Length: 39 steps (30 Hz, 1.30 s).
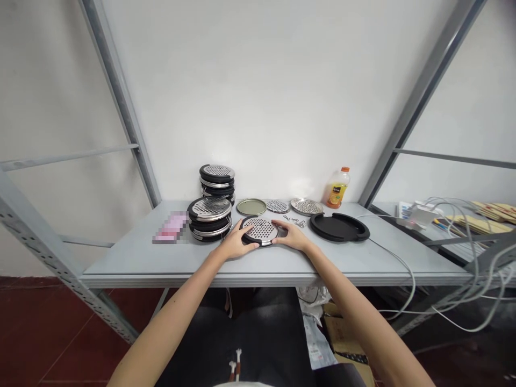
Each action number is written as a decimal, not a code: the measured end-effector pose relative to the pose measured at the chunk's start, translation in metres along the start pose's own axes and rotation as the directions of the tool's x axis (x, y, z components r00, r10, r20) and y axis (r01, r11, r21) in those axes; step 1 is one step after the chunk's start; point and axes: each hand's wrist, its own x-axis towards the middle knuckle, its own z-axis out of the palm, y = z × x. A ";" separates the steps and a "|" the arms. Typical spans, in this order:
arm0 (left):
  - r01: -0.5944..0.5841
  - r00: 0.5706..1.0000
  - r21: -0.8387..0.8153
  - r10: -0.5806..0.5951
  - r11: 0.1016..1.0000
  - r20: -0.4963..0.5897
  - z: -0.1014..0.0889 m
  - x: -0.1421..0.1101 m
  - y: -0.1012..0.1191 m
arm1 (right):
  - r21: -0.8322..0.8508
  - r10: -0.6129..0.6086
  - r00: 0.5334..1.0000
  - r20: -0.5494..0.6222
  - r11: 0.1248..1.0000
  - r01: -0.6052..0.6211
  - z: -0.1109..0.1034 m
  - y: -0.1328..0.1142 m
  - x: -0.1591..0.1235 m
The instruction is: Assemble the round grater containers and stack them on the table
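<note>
Perforated disc [264, 228] mid-table, and we've got its rim gripped between the curled fingers of our left hand [236, 243] and right hand [292, 235], front stack [209, 228] crowding the left, metal clips [299, 222] just behind, black tray [338, 228] to the right, juice bottle [337, 190] farther back.

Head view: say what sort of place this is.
Probably a workshop corner: two stacks of black-and-silver discs, loose perforated plates and small metal parts lie together on a metal-framed table.
</note>
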 end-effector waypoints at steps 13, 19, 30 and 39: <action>0.023 0.999 -0.012 -0.023 1.000 -0.035 0.002 -0.001 -0.002 | -0.132 -0.125 0.991 0.041 0.983 0.130 0.002 -0.013 -0.006; 0.029 0.998 -0.021 -0.030 0.999 -0.047 0.002 -0.001 -0.003 | -0.130 -0.121 0.993 -0.007 0.984 0.119 0.009 -0.010 -0.002; 0.045 0.997 0.025 -0.044 0.999 -0.060 0.006 -0.001 -0.003 | -0.153 -0.100 0.993 -0.061 0.984 0.090 0.008 -0.008 -0.003; -0.079 0.996 0.007 0.080 0.997 -0.046 0.008 0.003 0.000 | -0.033 -0.089 0.994 -0.058 0.996 0.087 0.005 -0.011 -0.005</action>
